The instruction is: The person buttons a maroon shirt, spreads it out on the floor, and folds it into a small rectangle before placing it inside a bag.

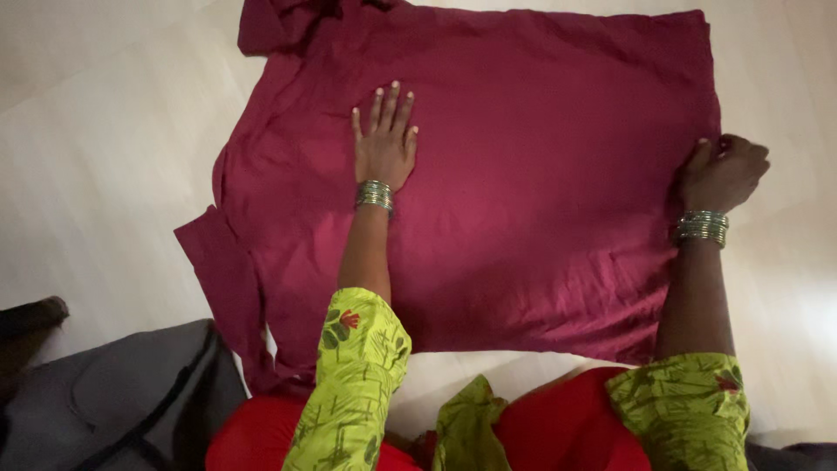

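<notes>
A dark maroon garment [523, 174] lies spread flat on a pale floor [96, 157], with a sleeve trailing at its lower left and another bunched at the top left. My left hand [384, 139] rests palm down on the cloth, fingers spread, left of the middle. My right hand [722, 173] is curled at the garment's right edge, fingers pinching the fabric there. Both wrists carry stacks of metal bangles. My sleeves are yellow-green with a print.
A grey bag or cloth [122, 410] lies at the lower left, with a dark object [30, 316] beside it. My red-clad knees [558, 427] sit at the near edge of the garment.
</notes>
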